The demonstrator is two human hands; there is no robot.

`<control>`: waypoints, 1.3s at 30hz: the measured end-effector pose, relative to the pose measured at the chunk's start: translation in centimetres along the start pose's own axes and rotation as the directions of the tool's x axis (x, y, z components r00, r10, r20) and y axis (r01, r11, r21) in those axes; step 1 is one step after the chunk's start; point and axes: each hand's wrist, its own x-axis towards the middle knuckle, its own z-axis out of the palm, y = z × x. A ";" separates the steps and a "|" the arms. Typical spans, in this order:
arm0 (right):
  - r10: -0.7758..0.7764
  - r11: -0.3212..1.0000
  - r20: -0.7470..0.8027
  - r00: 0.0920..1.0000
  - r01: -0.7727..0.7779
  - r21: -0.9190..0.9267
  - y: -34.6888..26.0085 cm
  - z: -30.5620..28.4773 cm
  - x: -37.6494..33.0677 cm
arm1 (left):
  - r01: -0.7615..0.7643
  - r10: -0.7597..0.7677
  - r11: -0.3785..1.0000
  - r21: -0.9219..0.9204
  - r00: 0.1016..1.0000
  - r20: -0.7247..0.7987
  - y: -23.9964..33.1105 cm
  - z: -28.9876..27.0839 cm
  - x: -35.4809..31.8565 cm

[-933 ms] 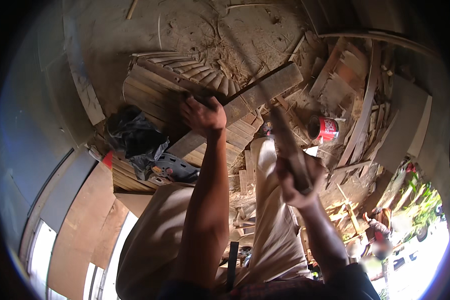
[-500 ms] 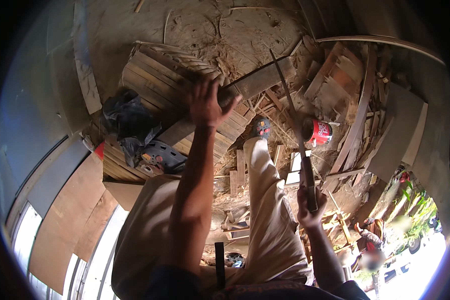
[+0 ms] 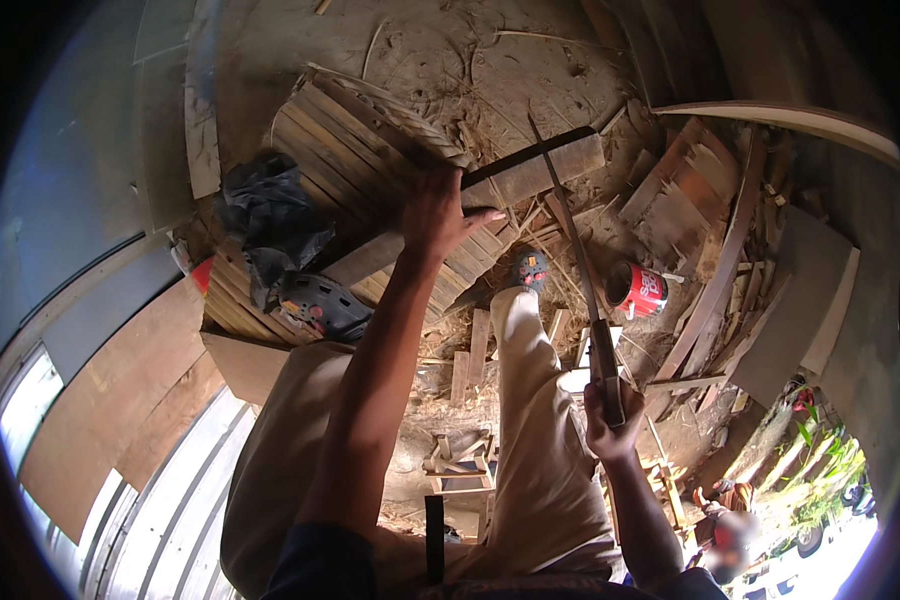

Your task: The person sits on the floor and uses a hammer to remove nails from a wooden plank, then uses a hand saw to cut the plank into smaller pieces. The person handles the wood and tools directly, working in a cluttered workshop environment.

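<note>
A long wooden plank (image 3: 540, 175) lies slantwise across a stack of slatted boards (image 3: 320, 150), its right end jutting past the stack. My left hand (image 3: 436, 215) rests on it, fingers over the far edge and thumb stretched toward the right. In my right hand (image 3: 613, 425) is the handle of a handsaw (image 3: 576, 235), its narrow blade pointing away from me. That blade crosses the plank's jutting part near the end; whether its teeth touch the wood I cannot tell. My left shoe (image 3: 325, 305) stands at the plank's near-left end, my right shoe (image 3: 531, 270) below its overhang.
A crumpled black plastic bag (image 3: 270, 210) lies on the stack at left. Right of the saw stands a red can (image 3: 638, 290). Wood scraps and leaning boards (image 3: 715, 240) fill the right side. Another person (image 3: 730, 535) is at the lower right, near green plants (image 3: 820, 460).
My left hand has come down from a spread position and closed over the plank. The saw has shifted slightly left at its tip, and its handle has come a little nearer to me.
</note>
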 end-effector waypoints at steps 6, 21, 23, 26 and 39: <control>-0.108 0.994 -0.014 0.994 0.108 0.001 0.1 0.7 -0.2 | 0.141 -0.131 0.989 -0.042 0.973 0.191 1.1 -1.1 -0.7; -0.134 0.977 0.137 0.981 0.108 0.183 -1.2 3.1 0.2 | -0.051 0.067 0.989 0.140 0.991 -0.117 1.1 -0.4 -2.2; -0.169 0.984 0.154 0.973 0.158 0.082 -1.4 3.4 0.5 | -0.021 0.033 0.990 0.137 0.996 -0.081 1.2 -0.4 -2.3; -0.152 0.987 0.144 0.978 0.157 -0.025 -1.9 3.9 0.9 | -0.007 0.008 0.998 0.061 1.000 -0.012 1.1 -0.6 -2.2; -0.203 0.977 0.177 0.963 0.212 -0.033 -1.3 4.3 2.4 | 0.273 -0.286 0.920 -0.279 0.958 -0.005 1.3 -0.9 -1.0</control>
